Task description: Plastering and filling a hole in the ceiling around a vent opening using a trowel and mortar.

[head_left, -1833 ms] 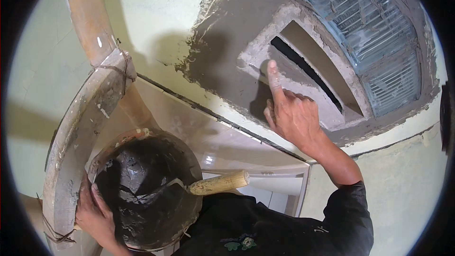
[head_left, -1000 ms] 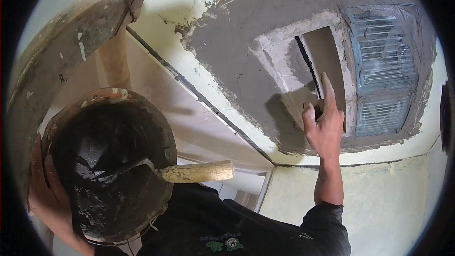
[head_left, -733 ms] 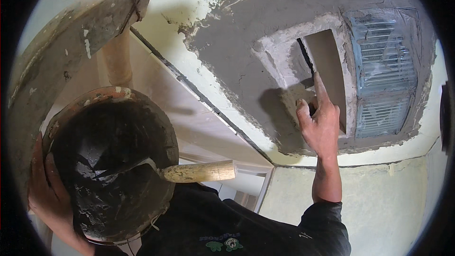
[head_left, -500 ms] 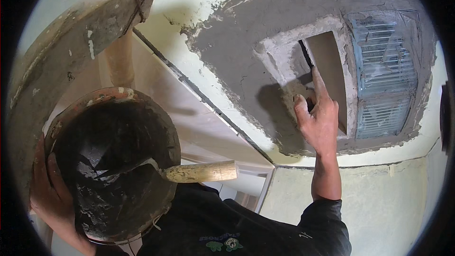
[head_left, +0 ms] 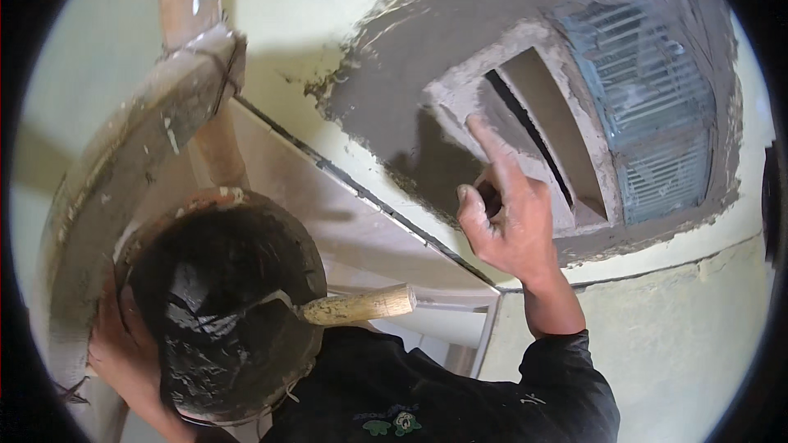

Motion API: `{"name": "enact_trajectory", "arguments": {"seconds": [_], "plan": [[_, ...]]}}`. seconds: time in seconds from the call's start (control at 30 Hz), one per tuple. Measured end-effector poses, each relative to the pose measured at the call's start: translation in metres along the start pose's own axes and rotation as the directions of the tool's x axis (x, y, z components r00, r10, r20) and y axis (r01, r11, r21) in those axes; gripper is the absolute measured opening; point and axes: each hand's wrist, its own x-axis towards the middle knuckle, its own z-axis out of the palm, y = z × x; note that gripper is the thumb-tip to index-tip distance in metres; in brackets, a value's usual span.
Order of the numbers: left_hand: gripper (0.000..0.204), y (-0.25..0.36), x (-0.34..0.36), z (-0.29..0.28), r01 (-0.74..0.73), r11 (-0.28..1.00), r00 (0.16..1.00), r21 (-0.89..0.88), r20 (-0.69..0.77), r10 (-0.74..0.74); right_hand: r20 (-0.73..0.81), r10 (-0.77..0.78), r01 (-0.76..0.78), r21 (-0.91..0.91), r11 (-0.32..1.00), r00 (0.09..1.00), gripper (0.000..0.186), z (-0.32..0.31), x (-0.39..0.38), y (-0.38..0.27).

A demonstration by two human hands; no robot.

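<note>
My right hand [head_left: 517, 217] is raised to the wall with its index finger stretched out and its thumb apart. Nothing is in it. Its fingertip lies at the left border of a rectangular wall opening [head_left: 565, 127]; whether it touches cannot be made out. Damp grey mortar [head_left: 468, 29] surrounds the opening. At the lower left, my left hand [head_left: 123, 349] holds the side of a mortar-stained bucket [head_left: 317, 267], its fingers partly hidden by the wall of the bucket. Inside lies dark mortar and a trowel [head_left: 357, 307], whose wooden handle sticks out over the rim.
Right of the opening sits a pale blue slatted panel [head_left: 648, 90], smeared with mortar. A dirty plank [head_left: 115, 172] tied to a wooden pole [head_left: 190, 0] rises along the left. A dark-edged ledge [head_left: 369, 201] runs diagonally between bucket and wall.
My right hand has moved left and slightly down, its fingertip shifting from the slot inside the opening to its left border. The view has shifted; the bucket is still held.
</note>
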Motion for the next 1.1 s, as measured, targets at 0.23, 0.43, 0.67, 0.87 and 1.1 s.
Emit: {"name": "enact_trajectory", "arguments": {"seconds": [0.23,0.43,0.67,0.87,1.1], "plan": [[0.033,-0.002,-0.001,0.001,-0.101,0.995,0.993,-0.007,-0.061,0.101,0.014,0.021,-0.022,0.062,0.998,1.0,0.061,0.022,-0.05,0.03],[0.034,-0.003,0.0,0.0,-0.162,0.986,0.979,0.031,-0.122,0.165,-0.015,-0.23,0.215,0.422,0.881,0.973,0.055,0.043,-0.062,0.016],[0.032,0.007,0.001,-0.004,-0.149,0.989,0.977,0.018,-0.154,0.15,-0.076,-0.398,0.343,0.667,0.661,0.914,0.052,0.059,-0.052,0.002],[0.031,0.016,0.0,-0.009,-0.158,0.987,0.97,0.028,-0.184,0.16,-0.438,-0.307,0.53,0.607,0.592,0.845,0.048,0.051,-0.076,-0.021],[0.03,0.019,0.002,-0.009,-0.161,0.986,0.965,0.029,-0.203,0.164,-0.298,-0.59,0.571,0.742,0.352,0.75,0.061,0.091,-0.122,-0.033]]}}
